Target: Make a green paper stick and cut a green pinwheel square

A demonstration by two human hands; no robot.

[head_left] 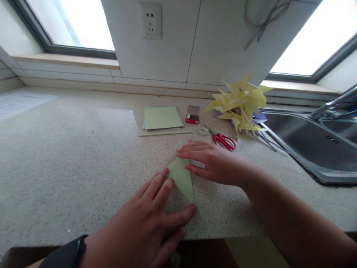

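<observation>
A folded piece of pale green paper (182,176) lies on the counter between my hands, with a pointed corner toward me. My left hand (152,214) is open and spread. Its fingertips touch the paper's left corner and edge, and its thumb rests at the near tip. From the right, my right hand (210,160) reaches across with fingers stretched out. Its fingertips lie on the paper's far part and partly hide it, while the thumb touches the right edge. Just beyond that hand are red-handled scissors (223,140).
Behind the paper are a pale green stick (164,134), a stack of coloured paper (163,117), a small red box (192,114) and a small coil of tape (203,131). Yellow paper pinwheels (241,102) lie beside the steel sink (304,145). A printed sheet (23,102) is at far left.
</observation>
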